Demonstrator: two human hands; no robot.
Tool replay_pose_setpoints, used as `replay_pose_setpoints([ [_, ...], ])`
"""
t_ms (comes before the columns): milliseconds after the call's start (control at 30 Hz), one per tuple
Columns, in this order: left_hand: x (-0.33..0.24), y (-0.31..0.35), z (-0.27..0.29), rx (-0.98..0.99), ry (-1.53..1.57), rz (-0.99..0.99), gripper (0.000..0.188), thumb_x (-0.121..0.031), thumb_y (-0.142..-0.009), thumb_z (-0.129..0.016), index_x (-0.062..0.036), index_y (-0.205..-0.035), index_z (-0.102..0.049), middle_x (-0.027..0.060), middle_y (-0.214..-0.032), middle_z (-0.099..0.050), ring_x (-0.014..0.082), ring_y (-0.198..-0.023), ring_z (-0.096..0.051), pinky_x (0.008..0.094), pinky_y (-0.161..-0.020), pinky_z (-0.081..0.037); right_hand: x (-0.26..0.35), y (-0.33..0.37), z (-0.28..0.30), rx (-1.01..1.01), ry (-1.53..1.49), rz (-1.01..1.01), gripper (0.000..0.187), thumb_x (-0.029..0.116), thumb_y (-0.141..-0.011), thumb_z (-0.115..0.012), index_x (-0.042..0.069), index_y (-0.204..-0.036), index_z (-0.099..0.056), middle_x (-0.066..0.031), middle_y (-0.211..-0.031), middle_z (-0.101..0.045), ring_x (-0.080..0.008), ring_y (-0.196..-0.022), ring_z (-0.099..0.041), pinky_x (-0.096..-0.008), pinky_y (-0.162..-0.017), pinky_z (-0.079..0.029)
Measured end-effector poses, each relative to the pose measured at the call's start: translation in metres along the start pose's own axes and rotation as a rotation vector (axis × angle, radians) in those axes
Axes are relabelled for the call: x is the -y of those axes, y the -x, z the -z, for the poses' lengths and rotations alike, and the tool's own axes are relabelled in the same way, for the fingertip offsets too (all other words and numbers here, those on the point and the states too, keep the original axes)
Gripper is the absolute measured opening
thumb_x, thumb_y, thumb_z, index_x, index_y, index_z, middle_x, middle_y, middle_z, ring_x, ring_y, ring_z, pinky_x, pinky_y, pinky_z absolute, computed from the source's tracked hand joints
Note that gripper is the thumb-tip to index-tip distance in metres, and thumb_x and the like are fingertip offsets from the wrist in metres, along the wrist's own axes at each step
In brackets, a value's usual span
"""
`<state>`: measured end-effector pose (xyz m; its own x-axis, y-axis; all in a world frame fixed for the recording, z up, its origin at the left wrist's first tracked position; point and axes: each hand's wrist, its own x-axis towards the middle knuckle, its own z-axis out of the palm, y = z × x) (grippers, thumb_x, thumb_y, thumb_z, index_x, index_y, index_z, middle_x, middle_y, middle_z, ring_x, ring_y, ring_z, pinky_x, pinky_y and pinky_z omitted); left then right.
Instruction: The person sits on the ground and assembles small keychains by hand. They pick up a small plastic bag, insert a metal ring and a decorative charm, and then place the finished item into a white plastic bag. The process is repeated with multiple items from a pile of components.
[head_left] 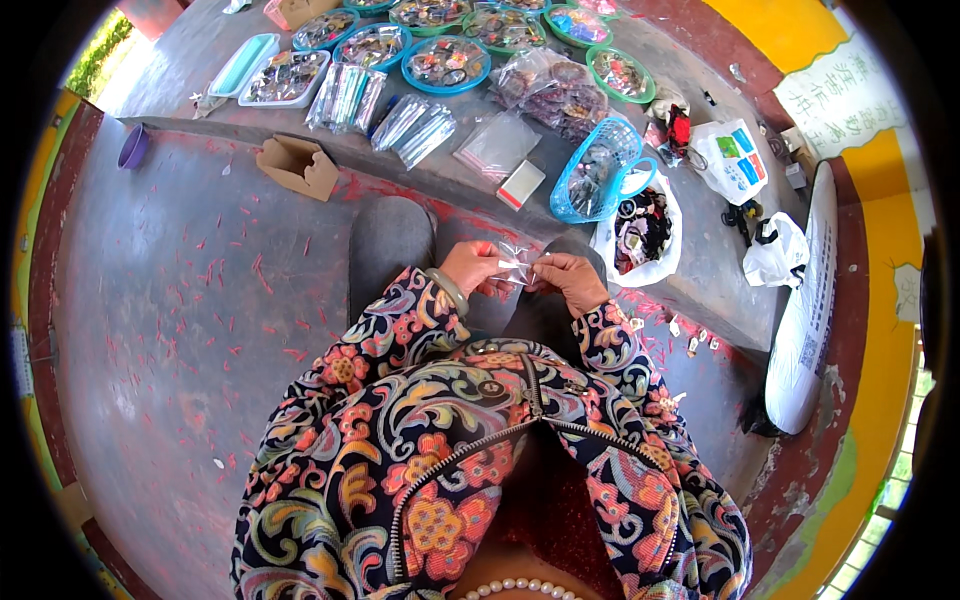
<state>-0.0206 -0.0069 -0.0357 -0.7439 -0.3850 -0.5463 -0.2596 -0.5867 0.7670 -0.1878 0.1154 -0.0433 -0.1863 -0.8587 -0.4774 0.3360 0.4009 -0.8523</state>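
Observation:
Between my two hands, above my knees, is a small clear plastic bag [515,262]. The fingers of my left hand [472,268] are closed on its left side, where a white strip shows. My right hand [572,281] pinches the bag's right edge between thumb and fingers. Whether anything lies inside the bag is too small to tell. Just beyond my hands, on the raised ledge, are a stack of clear plastic bags [492,146] and a small white and red box [521,185].
A blue basket [572,207] and a white bag of dark small items [668,262] stand at right. Round trays of small goods, including a blue one [446,87], fill the far ledge. An open cardboard box [296,168] sits left, near a purple bowl [134,147]. Red scraps litter the floor.

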Motion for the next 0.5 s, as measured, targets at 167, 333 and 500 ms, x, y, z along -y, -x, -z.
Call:
replay_pose_setpoints([
  [167,0.008,-0.008,0.006,-0.053,0.049,-0.027,0.015,-0.017,-0.079,-0.058,-0.0032,-0.081,-0.054,0.0053,-0.071,-0.06,0.0155,-0.06,-0.061,0.0189,-0.042,-0.038,0.006,0.004,-0.007,0.017,-0.06,-0.021,0.022,0.019,-0.083,-0.054,-0.001,-0.091,-0.059,-0.0057,-0.078,-0.062,-0.0138,-0.067,-0.06,-0.0238,-0.058,-0.046],
  [333,0.007,-0.008,0.006,-0.158,-0.153,-0.102,0.014,-0.014,-0.075,-0.058,-0.0024,-0.071,-0.054,0.0058,-0.062,-0.059,0.0145,-0.056,-0.06,0.0222,-0.042,-0.04,0.02,0.011,-0.017,-0.347,0.641,0.416,0.014,0.011,-0.077,-0.057,0.002,-0.087,-0.061,-0.0086,-0.084,-0.061,-0.0154,-0.073,-0.059,-0.0261,-0.06,-0.046],
  [500,0.017,-0.011,0.005,-0.303,-0.748,-0.346,0.019,-0.019,-0.066,-0.062,-0.0018,-0.062,-0.056,0.0142,-0.062,-0.059,0.0258,-0.056,-0.059,0.0347,-0.051,-0.044,0.045,0.023,-0.052,0.042,1.118,1.067,0.02,0.001,-0.069,-0.053,0.003,-0.088,-0.059,-0.0124,-0.091,-0.059,-0.0287,-0.082,-0.058,-0.0328,-0.07,-0.048],
])
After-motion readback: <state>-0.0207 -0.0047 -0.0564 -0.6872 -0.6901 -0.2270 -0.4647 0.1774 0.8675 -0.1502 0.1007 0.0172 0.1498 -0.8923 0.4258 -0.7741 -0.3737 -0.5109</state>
